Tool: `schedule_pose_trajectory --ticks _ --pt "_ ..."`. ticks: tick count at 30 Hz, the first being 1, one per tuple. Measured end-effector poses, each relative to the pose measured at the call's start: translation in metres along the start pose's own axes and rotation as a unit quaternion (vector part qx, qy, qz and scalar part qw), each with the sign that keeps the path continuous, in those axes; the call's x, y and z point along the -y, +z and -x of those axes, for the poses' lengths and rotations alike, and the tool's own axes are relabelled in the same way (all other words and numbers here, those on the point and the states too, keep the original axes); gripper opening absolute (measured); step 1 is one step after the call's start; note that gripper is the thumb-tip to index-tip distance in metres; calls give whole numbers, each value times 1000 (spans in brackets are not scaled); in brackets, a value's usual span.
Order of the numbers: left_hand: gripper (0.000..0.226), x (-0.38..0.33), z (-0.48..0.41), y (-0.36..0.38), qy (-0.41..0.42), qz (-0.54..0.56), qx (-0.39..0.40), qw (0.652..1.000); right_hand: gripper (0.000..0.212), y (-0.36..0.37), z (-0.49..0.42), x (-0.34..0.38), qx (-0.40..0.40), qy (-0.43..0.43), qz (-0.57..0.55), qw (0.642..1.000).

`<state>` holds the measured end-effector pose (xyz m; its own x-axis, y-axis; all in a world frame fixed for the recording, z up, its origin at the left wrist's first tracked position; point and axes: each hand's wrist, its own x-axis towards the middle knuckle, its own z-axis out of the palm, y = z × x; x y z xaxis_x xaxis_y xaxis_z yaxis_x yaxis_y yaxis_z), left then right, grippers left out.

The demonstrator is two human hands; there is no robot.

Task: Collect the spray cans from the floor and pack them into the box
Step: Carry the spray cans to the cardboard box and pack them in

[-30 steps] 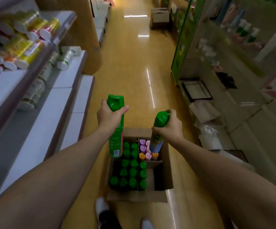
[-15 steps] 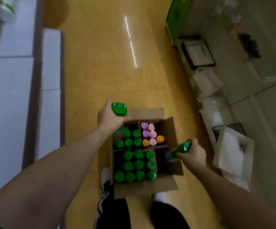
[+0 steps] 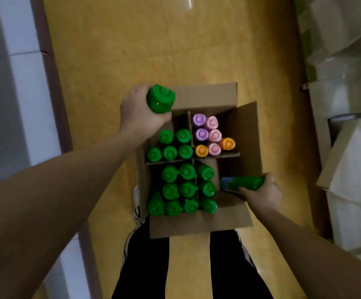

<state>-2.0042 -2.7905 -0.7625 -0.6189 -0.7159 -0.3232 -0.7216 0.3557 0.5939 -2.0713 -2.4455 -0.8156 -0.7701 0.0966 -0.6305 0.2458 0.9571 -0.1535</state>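
Note:
An open cardboard box with a cross divider stands on the floor between my feet. Several green-capped spray cans fill its near compartments and part of the far left one; purple, pink and orange caps sit in the far right one. My left hand grips a green-capped can upright over the box's far left corner. My right hand grips another green can, lying sideways with its base pointing left, over the near right compartment.
The yellow floor stretches ahead of the box. White shelf bases run along the left. Cardboard cartons and plastic-wrapped packs pile up on the right. My legs in black trousers stand just behind the box.
The view has tilted down onto the box. Both cans have come lower toward it; the right can, upright a second ago, now lies sideways over the near right compartment.

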Motion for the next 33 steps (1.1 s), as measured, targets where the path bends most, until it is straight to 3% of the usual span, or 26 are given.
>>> schedule_pose_trajectory --ticks 13,19,26,33 --pt "72 -32 -24 4 -33 99 -190 976 69 11 -31 -32 13 0 -7 1000" --pt "73 -23 -31 18 -51 105 -175 978 70 19 -43 -38 10 7 -17 1000" --pt "64 29 -13 49 -38 -9 -109 993 71 42 -61 -43 -3 -10 -14 1000" --pt "61 65 3 71 -58 -35 -86 994 67 70 -70 -47 -3 -15 7 1000"
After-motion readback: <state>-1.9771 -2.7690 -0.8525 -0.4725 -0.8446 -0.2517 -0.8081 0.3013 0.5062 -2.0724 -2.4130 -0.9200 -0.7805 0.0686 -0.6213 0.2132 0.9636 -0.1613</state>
